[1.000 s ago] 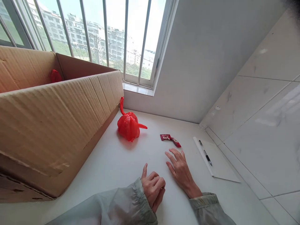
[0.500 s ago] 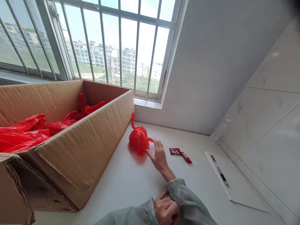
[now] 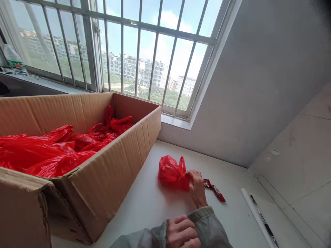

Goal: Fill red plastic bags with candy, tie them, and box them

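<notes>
A knotted red plastic bag [image 3: 169,170] lies on the white table beside the cardboard box. My right hand [image 3: 198,187] pinches the bag at its tied, right-hand end, fingers closed. One loop of the bag sticks up next to my fingertips. Low in the view, my left hand [image 3: 182,232] is curled against my right sleeve [image 3: 210,224]; whatever its fingers hold, if anything, is hidden. Just right of my right hand lie dark red printed packets [image 3: 216,193], partly covered by the hand.
The cardboard box [image 3: 124,172] at left holds several red plastic bags [image 3: 49,148]. A pen [image 3: 263,217] rests on a white flat sheet at right. Behind stand a barred window [image 3: 155,65] and a plastic bottle [image 3: 17,63] on its sill. A clear container [image 3: 254,172] stands by the wall.
The view has shifted, with everything appearing farther right and lower. The bag has turned and tipped over, and my right hand has changed from a spread hold to a closed pinch on it.
</notes>
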A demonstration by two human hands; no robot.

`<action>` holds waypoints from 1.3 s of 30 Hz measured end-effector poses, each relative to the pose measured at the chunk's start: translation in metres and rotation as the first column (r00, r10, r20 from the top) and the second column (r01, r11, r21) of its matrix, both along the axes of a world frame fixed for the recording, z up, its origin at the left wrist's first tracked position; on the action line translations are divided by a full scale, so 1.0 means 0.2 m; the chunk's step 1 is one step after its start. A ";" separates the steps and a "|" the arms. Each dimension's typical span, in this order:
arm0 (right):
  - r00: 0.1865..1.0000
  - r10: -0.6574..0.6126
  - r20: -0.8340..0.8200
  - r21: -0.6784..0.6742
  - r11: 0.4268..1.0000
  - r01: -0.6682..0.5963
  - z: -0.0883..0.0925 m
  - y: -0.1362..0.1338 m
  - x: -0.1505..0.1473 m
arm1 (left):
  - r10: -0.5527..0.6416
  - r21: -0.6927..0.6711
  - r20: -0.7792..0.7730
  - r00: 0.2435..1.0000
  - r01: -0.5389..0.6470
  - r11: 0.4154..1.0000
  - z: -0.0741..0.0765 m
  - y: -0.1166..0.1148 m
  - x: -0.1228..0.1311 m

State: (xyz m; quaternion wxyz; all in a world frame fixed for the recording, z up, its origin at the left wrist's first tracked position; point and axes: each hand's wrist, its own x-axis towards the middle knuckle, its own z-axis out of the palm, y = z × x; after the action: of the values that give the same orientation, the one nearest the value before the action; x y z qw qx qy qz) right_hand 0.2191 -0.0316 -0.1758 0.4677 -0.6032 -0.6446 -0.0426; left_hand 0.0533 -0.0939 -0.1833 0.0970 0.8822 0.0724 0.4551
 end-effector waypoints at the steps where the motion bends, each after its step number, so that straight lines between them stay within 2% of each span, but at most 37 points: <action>1: 1.000 -0.014 -0.013 0.016 1.000 0.015 -0.02 -0.03 0.03 | 0.042 0.008 0.051 0.998 -0.042 0.999 0.05 0.05 0.01; 4: 0.998 -0.048 -0.047 0.069 0.996 0.051 -0.08 -0.06 0.06 | 0.213 -0.026 0.117 0.970 -0.211 0.977 0.23 0.23 0.02; 6: 0.997 -0.044 -0.064 0.096 0.994 0.050 -0.14 -0.06 0.04 | 0.305 -0.064 0.070 0.950 -0.301 0.952 0.33 0.36 0.02; 8: 0.998 -0.011 -0.068 0.104 0.994 0.018 -0.18 -0.05 0.02 | 0.353 -0.094 -0.013 0.935 -0.353 0.931 0.39 0.46 0.02; 11: 0.997 0.044 -0.067 0.091 0.995 -0.038 -0.20 -0.06 0.00 | 0.323 -0.074 -0.217 0.921 -0.345 0.936 0.37 0.56 0.03; 15: 0.995 0.085 -0.060 0.068 0.994 -0.081 -0.16 -0.09 0.00 | 0.239 -0.018 -0.479 0.844 -0.281 0.959 0.25 0.63 0.01; 17: 0.995 0.081 -0.059 0.063 0.995 -0.078 -0.14 -0.09 -0.02 | 0.213 -0.003 -0.561 0.800 -0.260 0.966 0.21 0.66 0.00; 19: 0.996 0.051 -0.076 0.066 0.997 -0.046 -0.13 -0.07 -0.03 | 0.205 0.008 -0.609 0.766 -0.252 0.968 0.20 0.70 -0.02; 23: 0.981 -0.067 -0.181 0.095 0.992 0.085 -0.14 -0.05 -0.03 | 0.217 -0.003 -0.644 0.733 -0.285 0.958 0.25 0.80 -0.05; 26: 0.940 -0.161 -0.301 0.116 0.972 0.204 -0.16 -0.04 0.01 | 0.268 -0.026 -0.632 0.727 -0.365 0.931 0.30 0.87 -0.08; 30: 0.831 -0.255 -0.494 0.118 0.928 0.355 -0.19 -0.05 0.08 | 0.426 -0.054 -0.587 0.688 -0.559 0.828 0.36 0.92 -0.16; 33: 0.777 -0.249 -0.578 0.111 0.919 0.378 -0.20 -0.05 0.11 | 0.498 -0.069 -0.584 0.641 -0.651 0.756 0.39 0.92 -0.22; 35: 0.775 -0.214 -0.594 0.115 0.931 0.346 -0.19 -0.05 0.11 | 0.474 -0.066 -0.601 0.643 -0.631 0.773 0.41 0.90 -0.23; 39: 0.811 -0.121 -0.572 0.137 0.961 0.240 -0.09 -0.09 0.08 | 0.372 -0.015 -0.627 0.684 -0.488 0.873 0.43 0.81 -0.15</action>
State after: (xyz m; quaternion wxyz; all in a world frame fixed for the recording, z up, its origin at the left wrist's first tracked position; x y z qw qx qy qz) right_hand 0.2346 -0.0502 -0.1934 0.6883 -0.5969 -0.4113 0.0257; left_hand 0.0227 0.0675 -0.0971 0.0382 0.9254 0.3462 0.1494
